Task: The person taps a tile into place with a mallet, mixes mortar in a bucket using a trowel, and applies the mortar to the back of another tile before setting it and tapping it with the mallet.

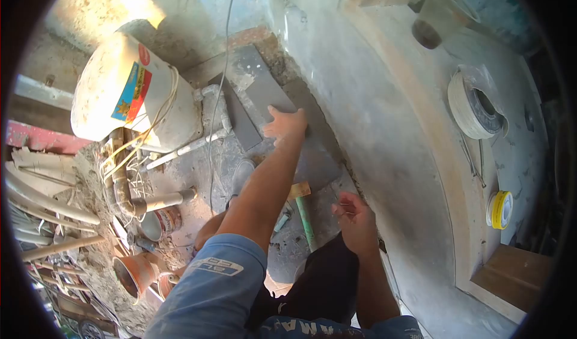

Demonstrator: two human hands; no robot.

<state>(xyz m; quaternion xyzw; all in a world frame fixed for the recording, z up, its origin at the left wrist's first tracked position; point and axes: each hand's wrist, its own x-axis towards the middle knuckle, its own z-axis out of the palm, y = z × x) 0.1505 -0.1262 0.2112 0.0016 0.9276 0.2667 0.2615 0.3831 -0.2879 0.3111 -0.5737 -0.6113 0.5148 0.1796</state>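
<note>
My left hand rests with fingers spread on the lower end of a dark grey slab. A second dark slab lies to its left. Over the floor near the wall, my right hand has its fingers curled and pressed together; whatever they hold is too small to name. Between my arms lies a hammer-like tool with a green handle and a tan head.
A white bucket stands at upper left near pipes. Below are a paint can and orange pots. On the right ledge are a cable roll, yellow tape and a clear container.
</note>
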